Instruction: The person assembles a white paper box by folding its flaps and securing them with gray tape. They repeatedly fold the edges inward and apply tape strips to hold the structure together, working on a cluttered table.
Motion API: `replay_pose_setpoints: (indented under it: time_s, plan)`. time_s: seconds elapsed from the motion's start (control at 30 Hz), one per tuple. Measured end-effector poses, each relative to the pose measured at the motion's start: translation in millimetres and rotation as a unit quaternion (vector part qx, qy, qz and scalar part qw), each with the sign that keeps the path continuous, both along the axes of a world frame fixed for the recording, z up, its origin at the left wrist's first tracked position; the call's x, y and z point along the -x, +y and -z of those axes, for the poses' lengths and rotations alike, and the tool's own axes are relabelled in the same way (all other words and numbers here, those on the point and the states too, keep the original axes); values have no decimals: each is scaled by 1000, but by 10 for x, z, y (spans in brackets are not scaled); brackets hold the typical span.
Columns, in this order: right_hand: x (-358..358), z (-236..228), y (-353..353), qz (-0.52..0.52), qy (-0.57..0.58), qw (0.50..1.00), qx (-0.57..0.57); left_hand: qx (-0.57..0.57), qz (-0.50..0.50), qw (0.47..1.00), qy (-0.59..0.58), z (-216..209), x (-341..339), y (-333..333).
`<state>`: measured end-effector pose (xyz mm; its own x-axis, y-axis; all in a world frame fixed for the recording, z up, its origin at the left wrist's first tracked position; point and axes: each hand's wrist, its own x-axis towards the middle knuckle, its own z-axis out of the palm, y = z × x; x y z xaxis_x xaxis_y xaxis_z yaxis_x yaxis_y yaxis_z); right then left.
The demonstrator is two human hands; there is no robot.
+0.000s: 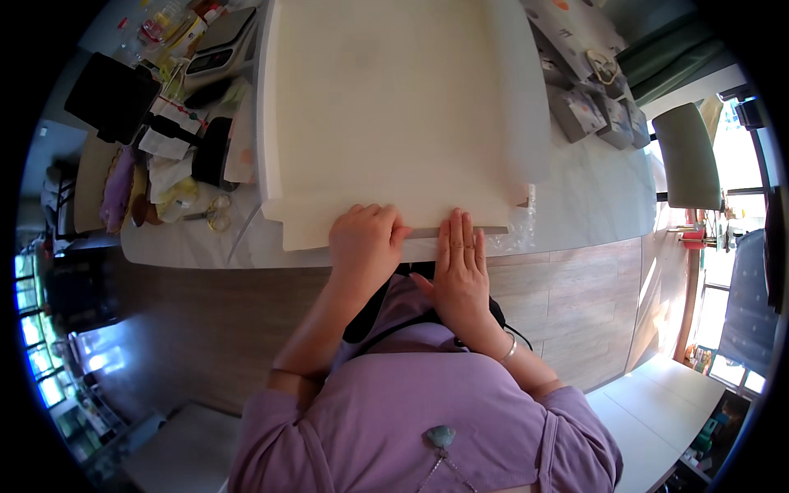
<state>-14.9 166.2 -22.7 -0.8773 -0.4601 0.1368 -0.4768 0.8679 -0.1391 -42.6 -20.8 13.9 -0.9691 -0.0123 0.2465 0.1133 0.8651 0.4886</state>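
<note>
A large off-white sheet (386,99) stretches away from me over the table, with a raised, folded edge along its left side. Its near edge is turned up into a flap (304,232). My left hand (366,238) is closed on this near edge, its fingers curled and its thumb pointing right. Beside it my right hand (462,267) lies flat and open, fingers straight and close together, pressing on the same edge. A thin grey strip (425,232) shows between the two hands. Clear crinkled plastic (523,226) sticks out at the sheet's near right corner.
The marble-patterned table (592,193) ends just in front of me. Scissors (217,215), a black stand (215,154), a scale (215,59) and mixed clutter crowd the left side. Small grey boxes (578,113) stand at the right; a chair (687,156) is beyond them.
</note>
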Motion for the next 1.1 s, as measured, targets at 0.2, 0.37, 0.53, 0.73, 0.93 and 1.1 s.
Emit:
replay_pose_setpoints:
  time_s: [0.2,0.37,0.53,0.73,0.93,1.1]
  plan:
    - [-21,-60,-126,-45,1,999,22,-37,-51,997,-38,-4,10,-21]
    - [-14,-170,-128,-40,-24,998,49,-25,9,999,-22,-90,-105,-359]
    - [-75,-167,-116,-15,-19,998,54,-73,32,997,1,-46,-220,-496]
    - [47,-24,-159,-138,-16,984,112,-102,43,994,-16,78,-221,-143]
    - [20,-113,-189,-113,-46,989,85,-75,16,995,-66,-79,-338,-464]
    - [10,-143,-211,-123,-16,990,63,-117,-42,991,-57,-69,-588,-667]
